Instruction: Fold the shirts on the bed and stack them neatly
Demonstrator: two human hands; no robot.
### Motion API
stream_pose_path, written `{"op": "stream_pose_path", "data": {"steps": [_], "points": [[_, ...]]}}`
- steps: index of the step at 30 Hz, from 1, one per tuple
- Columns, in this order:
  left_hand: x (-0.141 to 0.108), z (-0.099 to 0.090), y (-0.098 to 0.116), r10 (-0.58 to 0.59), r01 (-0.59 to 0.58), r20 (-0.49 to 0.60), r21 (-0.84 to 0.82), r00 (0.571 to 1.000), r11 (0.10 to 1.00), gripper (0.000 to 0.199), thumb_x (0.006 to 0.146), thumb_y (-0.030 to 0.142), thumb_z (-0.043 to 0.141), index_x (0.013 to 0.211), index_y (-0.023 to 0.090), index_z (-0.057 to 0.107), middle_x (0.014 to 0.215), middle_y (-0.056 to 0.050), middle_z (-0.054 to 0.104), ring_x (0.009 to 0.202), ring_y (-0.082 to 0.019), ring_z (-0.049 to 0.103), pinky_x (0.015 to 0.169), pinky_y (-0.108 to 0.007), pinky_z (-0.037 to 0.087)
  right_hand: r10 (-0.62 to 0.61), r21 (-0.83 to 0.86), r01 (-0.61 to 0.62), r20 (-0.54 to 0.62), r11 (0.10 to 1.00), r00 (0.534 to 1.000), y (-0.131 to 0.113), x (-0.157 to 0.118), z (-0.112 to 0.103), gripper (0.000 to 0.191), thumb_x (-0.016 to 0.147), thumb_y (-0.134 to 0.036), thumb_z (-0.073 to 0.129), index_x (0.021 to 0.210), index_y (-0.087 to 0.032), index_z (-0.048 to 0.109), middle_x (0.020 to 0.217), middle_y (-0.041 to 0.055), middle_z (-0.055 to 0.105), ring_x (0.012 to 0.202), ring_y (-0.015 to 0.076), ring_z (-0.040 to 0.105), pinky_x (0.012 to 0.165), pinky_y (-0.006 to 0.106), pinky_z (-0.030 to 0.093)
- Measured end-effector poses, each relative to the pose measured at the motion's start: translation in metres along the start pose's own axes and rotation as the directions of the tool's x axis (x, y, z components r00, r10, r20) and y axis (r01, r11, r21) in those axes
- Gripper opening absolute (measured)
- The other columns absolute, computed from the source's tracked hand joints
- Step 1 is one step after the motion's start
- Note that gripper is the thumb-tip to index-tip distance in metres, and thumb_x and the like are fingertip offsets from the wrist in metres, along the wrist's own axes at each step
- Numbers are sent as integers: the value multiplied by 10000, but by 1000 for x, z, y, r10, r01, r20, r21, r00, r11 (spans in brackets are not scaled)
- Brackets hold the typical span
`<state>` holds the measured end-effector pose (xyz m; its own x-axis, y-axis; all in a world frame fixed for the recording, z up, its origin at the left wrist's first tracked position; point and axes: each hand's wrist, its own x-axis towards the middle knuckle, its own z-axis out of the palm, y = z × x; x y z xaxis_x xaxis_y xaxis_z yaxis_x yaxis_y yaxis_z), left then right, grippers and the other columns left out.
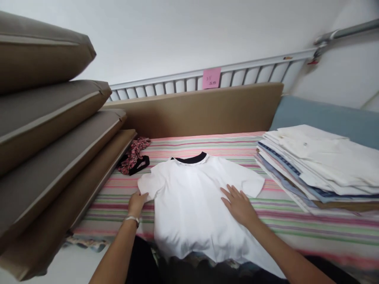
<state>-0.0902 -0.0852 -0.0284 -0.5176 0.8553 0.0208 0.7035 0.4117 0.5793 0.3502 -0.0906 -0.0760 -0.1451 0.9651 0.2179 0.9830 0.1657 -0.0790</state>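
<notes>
A white short-sleeved T-shirt (189, 197) lies spread out in front of me, its dark-edged neckline pointing away. The lower edge hangs over the near side of the striped cloth (118, 197). My left hand (137, 204) pinches the edge of the left sleeve between thumb and fingers. On the right half of the shirt, my right hand (239, 204) rests flat with its fingers spread. A white band circles my left wrist.
Tall stacked brown cushions (59, 138) crowd the left side. Beside them lies a pink and black patterned garment (136, 156). Folded clothes (322, 161) are piled at right. A brown panel (201, 110) leans against a white rail (242, 67) bearing a pink note (211, 78).
</notes>
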Motion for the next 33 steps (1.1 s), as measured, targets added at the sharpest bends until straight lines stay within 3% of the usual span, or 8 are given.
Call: {"op": "stream_pose_path", "data": {"steps": [6, 9, 12, 14, 18, 23, 28, 33], "points": [[-9, -12, 7, 22, -15, -65, 111, 998, 994, 408, 781, 345, 439, 1034, 70, 603, 956, -204, 680, 862, -290, 635, 721, -365, 472, 29, 22, -30, 48, 999, 998, -4, 2, -10, 472, 914, -434, 326, 1346, -273, 427, 1455, 70, 344, 1352, 245, 271, 1089, 471, 204], [-44, 5, 23, 222, -197, -134, 177, 966, 964, 555, 834, 359, 373, 1258, 6, 434, 1243, -257, 532, 1173, -319, 488, 957, -428, 384, 33, 41, -36, 56, 999, 998, -7, 3, -15, 481, 917, -440, 324, 1363, -277, 398, 1466, 70, 323, 1360, 236, 251, 1095, 459, 190], [-95, 44, 40, 614, -595, 18, 270, 789, 757, 513, 879, 382, 328, 1323, 142, 421, 1409, -133, 417, 1323, -277, 325, 1067, -437, 285, 33, 54, -38, 80, 998, 996, -7, 1, -21, 481, 919, -436, 323, 1364, -269, 397, 1467, 66, 323, 1362, 233, 248, 1096, 450, 193], [-122, 68, 43, 720, -724, 145, 303, 678, 620, 480, 888, 399, 337, 1339, 256, 411, 1443, -57, 382, 1345, -281, 289, 1072, -496, 263, 5, 60, -10, 83, 998, 997, -3, -6, -26, 469, 923, -426, 318, 1357, -274, 408, 1466, 54, 327, 1362, 225, 247, 1097, 446, 191], [-136, 83, 31, 760, -765, 189, 356, 621, 536, 490, 891, 432, 349, 1358, 289, 377, 1457, -48, 351, 1337, -293, 307, 1055, -518, 282, -22, 62, 19, 51, 998, 998, 21, -36, -40, 440, 916, -385, 358, 1334, -279, 440, 1457, 49, 344, 1359, 221, 255, 1099, 449, 184], [-144, 77, 24, 825, -794, 131, 389, 550, 468, 518, 884, 437, 372, 1367, 251, 363, 1455, -88, 350, 1342, -310, 291, 1021, -531, 326, 184, 285, -172, -15, 943, 983, 43, -91, -59, 402, 829, -281, 478, 1210, -186, 567, 1351, 116, 486, 1272, 250, 400, 1057, 435, 295], [-195, 79, 38, 923, -933, 269, 304, 277, 191, 609, 846, 354, 468, 1410, 289, 247, 1502, -28, 251, 1380, -269, 210, 1056, -496, 314, 490, 768, -339, 37, 544, 871, 12, -155, -53, 270, 797, -322, 488, 967, -192, 651, 1008, 80, 669, 962, 225, 608, 877, 351, 462], [-220, 84, 59, 911, -955, 339, 253, 235, 152, 704, 795, 226, 502, 1425, 287, 193, 1519, -48, 196, 1388, -292, 170, 1060, -532, 295, 384, 689, -705, 705, -167, 597, -34, -189, -27, 242, 742, -294, 602, 953, -174, 602, 824, 51, 670, 641, 159, 642, 565, 257, 464]]}}
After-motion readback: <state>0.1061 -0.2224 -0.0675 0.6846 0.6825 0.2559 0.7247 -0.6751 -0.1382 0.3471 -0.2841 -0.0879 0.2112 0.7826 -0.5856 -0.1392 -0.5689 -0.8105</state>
